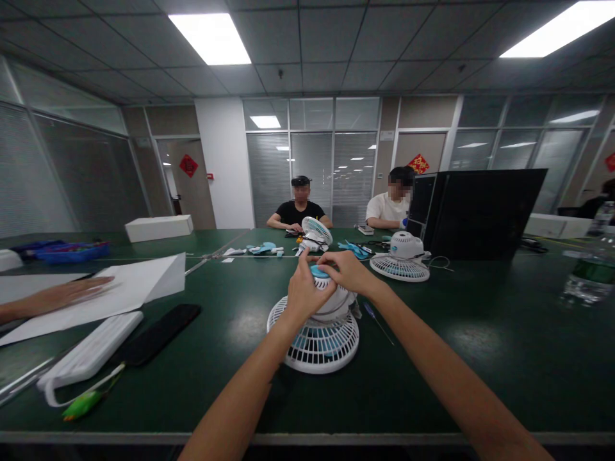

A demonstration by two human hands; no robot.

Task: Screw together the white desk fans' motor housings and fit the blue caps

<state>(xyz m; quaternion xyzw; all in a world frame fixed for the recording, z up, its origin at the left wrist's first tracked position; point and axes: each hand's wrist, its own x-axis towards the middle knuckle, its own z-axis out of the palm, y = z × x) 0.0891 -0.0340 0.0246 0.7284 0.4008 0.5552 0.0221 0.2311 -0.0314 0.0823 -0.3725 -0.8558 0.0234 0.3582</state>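
A small white desk fan (319, 336) lies grille-down on the green table (480, 358) in front of me. My left hand (303, 294) wraps round the fan's white motor housing from the left. My right hand (346, 269) pinches a light blue part (319, 271) on top of the housing. A thin screwdriver (377, 320) lies on the table just right of the fan.
A second white fan (402, 259) lies behind, next to a black monitor (480, 211). Two people sit at the far side with another fan (314, 234) and blue parts. At left lie a white keyboard (91, 352), a black phone (161, 333), white paper (129, 285) and another person's hand (57, 296). A water bottle (589, 272) stands at right.
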